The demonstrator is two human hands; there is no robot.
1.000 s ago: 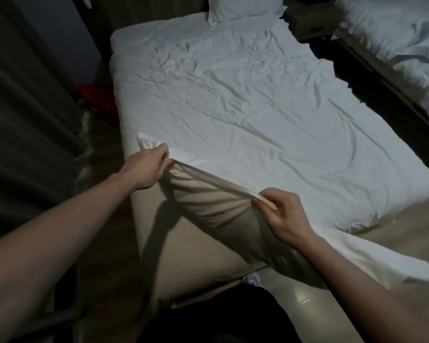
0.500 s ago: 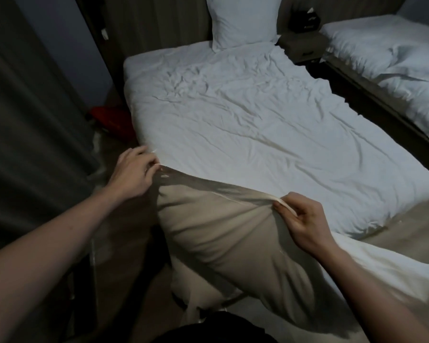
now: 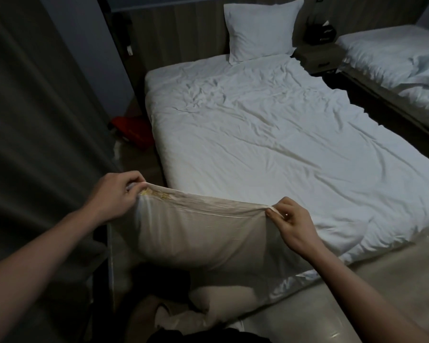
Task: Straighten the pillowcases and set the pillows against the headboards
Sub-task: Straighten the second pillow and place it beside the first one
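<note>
Held up at the foot of the near bed point(image 3: 270, 149), in front of its corner: a cream pillow point(image 3: 198, 241) in its pillowcase, hanging from the top edge. Left hand point(image 3: 117, 194) gripping the top left corner, fingers curled tight round the bunched cloth. Right hand point(image 3: 291, 221) pinching the top right corner between thumb and fingertips, the other fingers curled. Top seam stretched nearly straight between the two hands; body of the pillow sagging below, with more pale cloth bunched underneath near the floor. Propped upright against the headboard point(image 3: 183, 33) at the far end: a white pillow point(image 3: 260, 28). Rumpled white sheet across the mattress. At right, a second bed point(image 3: 394, 60), with a dark nightstand point(image 3: 317, 58) between the two. At left, a grey curtain point(image 3: 35, 120) and something red point(image 3: 134, 129) on the floor.
</note>
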